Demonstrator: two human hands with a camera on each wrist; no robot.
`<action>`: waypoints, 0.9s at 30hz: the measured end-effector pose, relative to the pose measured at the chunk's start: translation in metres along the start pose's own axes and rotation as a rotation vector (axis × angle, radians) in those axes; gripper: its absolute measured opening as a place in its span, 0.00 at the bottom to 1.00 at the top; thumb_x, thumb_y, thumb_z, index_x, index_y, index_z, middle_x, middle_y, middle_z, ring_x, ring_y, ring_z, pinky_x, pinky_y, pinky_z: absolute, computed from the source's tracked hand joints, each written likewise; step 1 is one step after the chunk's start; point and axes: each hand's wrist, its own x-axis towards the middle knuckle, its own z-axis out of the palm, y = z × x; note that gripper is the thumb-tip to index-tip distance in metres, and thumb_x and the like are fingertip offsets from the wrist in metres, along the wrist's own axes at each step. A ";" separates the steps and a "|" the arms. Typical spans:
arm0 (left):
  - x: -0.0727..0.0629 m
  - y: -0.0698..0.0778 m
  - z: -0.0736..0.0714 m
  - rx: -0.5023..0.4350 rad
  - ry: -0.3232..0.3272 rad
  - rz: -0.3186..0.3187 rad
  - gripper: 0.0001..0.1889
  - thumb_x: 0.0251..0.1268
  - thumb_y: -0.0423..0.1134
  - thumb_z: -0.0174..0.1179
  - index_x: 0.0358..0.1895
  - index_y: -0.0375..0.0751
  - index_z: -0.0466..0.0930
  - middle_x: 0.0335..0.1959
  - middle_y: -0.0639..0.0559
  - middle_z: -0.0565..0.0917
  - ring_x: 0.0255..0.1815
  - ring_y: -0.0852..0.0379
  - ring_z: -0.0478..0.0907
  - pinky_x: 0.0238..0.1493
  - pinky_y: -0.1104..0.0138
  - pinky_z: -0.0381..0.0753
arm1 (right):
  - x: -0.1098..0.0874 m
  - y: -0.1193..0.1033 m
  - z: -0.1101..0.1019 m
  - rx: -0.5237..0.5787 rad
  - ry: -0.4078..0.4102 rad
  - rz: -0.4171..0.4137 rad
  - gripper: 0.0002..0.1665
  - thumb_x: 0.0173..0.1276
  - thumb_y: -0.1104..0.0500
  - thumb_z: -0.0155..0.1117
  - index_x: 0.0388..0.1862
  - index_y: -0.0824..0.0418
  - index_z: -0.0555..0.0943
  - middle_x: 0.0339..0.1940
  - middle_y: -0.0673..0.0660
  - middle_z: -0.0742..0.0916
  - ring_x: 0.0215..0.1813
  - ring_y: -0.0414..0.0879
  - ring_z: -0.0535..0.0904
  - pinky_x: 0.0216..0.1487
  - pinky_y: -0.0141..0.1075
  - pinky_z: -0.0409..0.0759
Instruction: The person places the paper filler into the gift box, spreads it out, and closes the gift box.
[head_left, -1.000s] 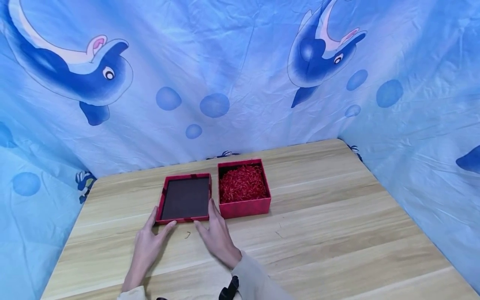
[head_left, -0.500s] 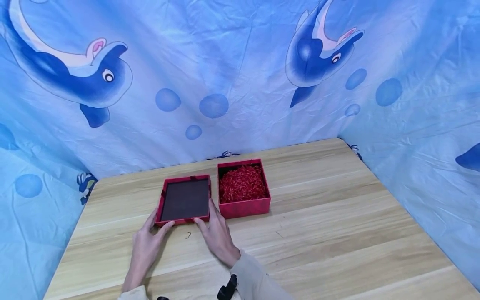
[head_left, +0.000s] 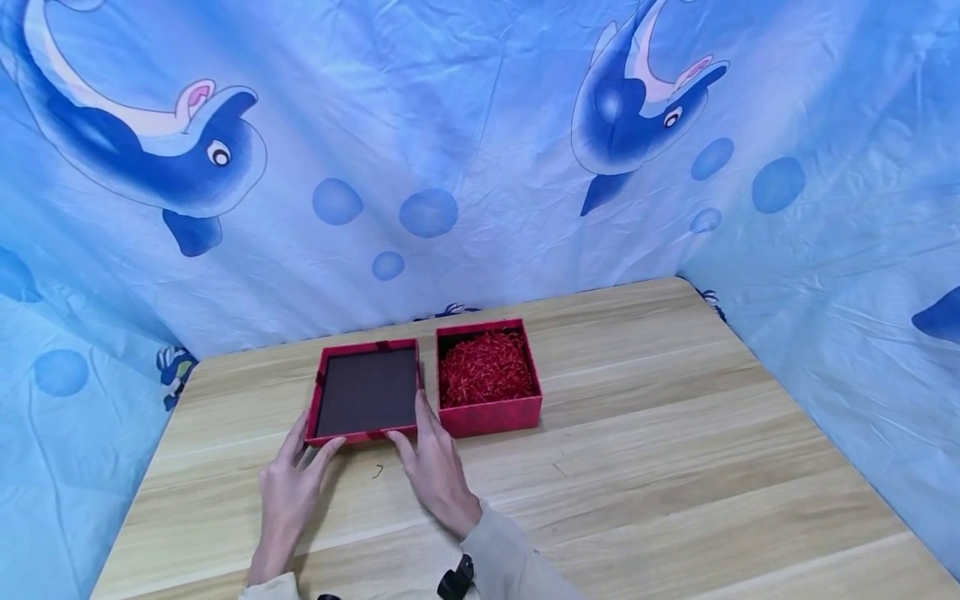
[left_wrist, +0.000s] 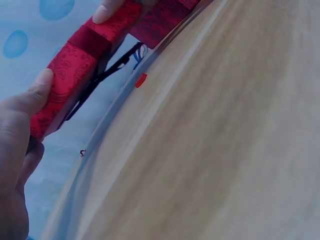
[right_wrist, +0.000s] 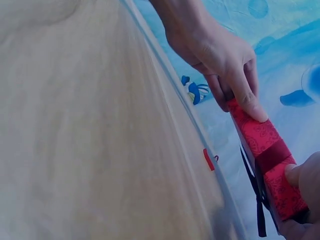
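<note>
A shallow red patterned box lid (head_left: 367, 390) with a dark inner face is held inside up by both hands. My left hand (head_left: 287, 493) grips its near left corner, thumb on the front side. At the near right corner my right hand (head_left: 438, 477) grips it the same way. Both wrist views show the lid raised off the table, with a dark ribbon (right_wrist: 260, 212) hanging beneath it. Just right of the lid stands the deeper red box (head_left: 491, 418), filled with red paper shreds (head_left: 487, 367). Fingers under the lid are mostly hidden.
A small red paper scrap (head_left: 378, 471) lies on the wood-grain table (head_left: 660, 467) below the lid. Blue dolphin-print cloth (head_left: 450, 150) hangs along the back and sides. A black wrist strap (head_left: 456, 577) is on the right sleeve.
Both hands have raised the lid off the table, and it has shifted slightly left and away. The red box with the shreds stays where it was.
</note>
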 end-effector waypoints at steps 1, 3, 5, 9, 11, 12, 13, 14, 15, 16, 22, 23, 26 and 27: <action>0.000 0.001 0.000 -0.003 0.005 0.003 0.38 0.61 0.35 0.76 0.75 0.38 0.72 0.62 0.31 0.78 0.58 0.29 0.80 0.51 0.89 0.65 | 0.000 -0.001 -0.001 -0.002 0.001 -0.008 0.43 0.77 0.52 0.65 0.79 0.75 0.61 0.76 0.71 0.70 0.75 0.59 0.68 0.67 0.44 0.73; 0.001 0.003 -0.001 -0.005 0.015 0.008 0.38 0.61 0.35 0.76 0.75 0.38 0.72 0.63 0.32 0.78 0.58 0.30 0.80 0.51 0.89 0.65 | 0.001 -0.003 -0.002 -0.001 0.004 -0.015 0.43 0.78 0.52 0.65 0.79 0.74 0.61 0.76 0.71 0.69 0.75 0.60 0.68 0.67 0.44 0.73; 0.001 0.005 -0.001 -0.003 0.026 0.013 0.38 0.60 0.34 0.77 0.74 0.37 0.72 0.62 0.32 0.79 0.58 0.31 0.80 0.51 0.89 0.66 | 0.002 -0.004 -0.003 0.005 0.006 -0.013 0.43 0.78 0.52 0.65 0.79 0.73 0.61 0.77 0.70 0.69 0.75 0.60 0.67 0.68 0.44 0.72; 0.002 0.007 -0.001 -0.002 0.051 0.021 0.38 0.58 0.33 0.78 0.73 0.37 0.74 0.60 0.34 0.81 0.57 0.35 0.81 0.51 0.89 0.66 | 0.002 -0.006 -0.005 0.011 0.006 -0.007 0.42 0.78 0.53 0.64 0.80 0.72 0.60 0.77 0.69 0.68 0.76 0.59 0.66 0.69 0.44 0.71; 0.002 0.009 -0.002 -0.004 0.061 0.024 0.38 0.58 0.33 0.78 0.73 0.38 0.74 0.60 0.34 0.81 0.57 0.37 0.81 0.52 0.89 0.67 | 0.002 -0.008 -0.006 0.009 0.010 -0.018 0.42 0.78 0.54 0.64 0.80 0.72 0.59 0.77 0.69 0.69 0.76 0.59 0.66 0.69 0.45 0.71; 0.002 0.010 -0.002 -0.005 0.066 0.025 0.38 0.58 0.32 0.78 0.74 0.39 0.74 0.60 0.34 0.81 0.57 0.37 0.81 0.53 0.89 0.67 | 0.003 -0.009 -0.007 0.005 0.014 -0.026 0.42 0.78 0.54 0.64 0.80 0.72 0.59 0.77 0.69 0.69 0.76 0.59 0.66 0.69 0.45 0.71; 0.002 0.011 -0.003 -0.003 0.070 0.027 0.38 0.58 0.32 0.78 0.74 0.40 0.74 0.60 0.35 0.81 0.57 0.37 0.81 0.53 0.88 0.67 | 0.003 -0.009 -0.007 0.000 0.017 -0.037 0.42 0.78 0.54 0.64 0.80 0.72 0.59 0.77 0.70 0.69 0.76 0.59 0.67 0.69 0.45 0.71; 0.002 0.012 -0.004 -0.003 0.074 0.028 0.39 0.58 0.32 0.78 0.74 0.41 0.74 0.60 0.35 0.81 0.57 0.37 0.81 0.53 0.88 0.67 | 0.003 -0.010 -0.007 -0.005 0.021 -0.048 0.42 0.78 0.54 0.64 0.80 0.72 0.60 0.77 0.70 0.69 0.76 0.58 0.67 0.69 0.45 0.72; 0.002 0.013 -0.004 0.000 0.078 0.029 0.39 0.58 0.32 0.78 0.74 0.42 0.74 0.60 0.35 0.81 0.57 0.37 0.81 0.54 0.88 0.66 | 0.003 -0.011 -0.008 -0.010 0.025 -0.059 0.42 0.78 0.54 0.64 0.80 0.73 0.60 0.77 0.70 0.69 0.76 0.58 0.67 0.68 0.45 0.72; 0.002 0.014 -0.005 0.001 0.083 0.029 0.39 0.58 0.32 0.78 0.75 0.43 0.74 0.60 0.35 0.81 0.57 0.37 0.81 0.54 0.88 0.66 | 0.003 -0.012 -0.008 -0.014 0.029 -0.069 0.42 0.78 0.54 0.65 0.80 0.73 0.60 0.77 0.70 0.70 0.76 0.57 0.67 0.68 0.45 0.72; 0.002 0.020 -0.008 0.003 0.104 0.029 0.40 0.57 0.32 0.78 0.75 0.48 0.74 0.60 0.38 0.82 0.57 0.37 0.81 0.56 0.87 0.67 | 0.003 -0.015 -0.011 -0.052 0.057 -0.127 0.42 0.78 0.55 0.65 0.79 0.74 0.61 0.76 0.71 0.70 0.74 0.58 0.69 0.67 0.44 0.74; 0.002 0.021 -0.009 0.004 0.106 0.031 0.40 0.57 0.32 0.78 0.75 0.48 0.74 0.60 0.38 0.82 0.57 0.37 0.81 0.56 0.87 0.67 | 0.002 -0.015 -0.011 -0.067 0.065 -0.141 0.42 0.78 0.55 0.65 0.79 0.74 0.61 0.75 0.71 0.71 0.74 0.59 0.70 0.67 0.44 0.74; 0.002 0.023 -0.009 -0.002 0.115 0.038 0.40 0.56 0.32 0.78 0.74 0.49 0.74 0.59 0.39 0.83 0.57 0.37 0.81 0.55 0.87 0.68 | 0.002 -0.017 -0.014 -0.119 0.092 -0.186 0.42 0.77 0.55 0.66 0.78 0.75 0.62 0.74 0.71 0.72 0.71 0.59 0.73 0.65 0.44 0.76; 0.001 0.023 -0.009 -0.004 0.118 0.042 0.40 0.56 0.32 0.78 0.74 0.49 0.74 0.59 0.39 0.83 0.57 0.37 0.81 0.55 0.87 0.68 | 0.002 -0.017 -0.014 -0.134 0.100 -0.199 0.42 0.77 0.55 0.67 0.78 0.75 0.62 0.74 0.71 0.73 0.71 0.59 0.74 0.64 0.43 0.77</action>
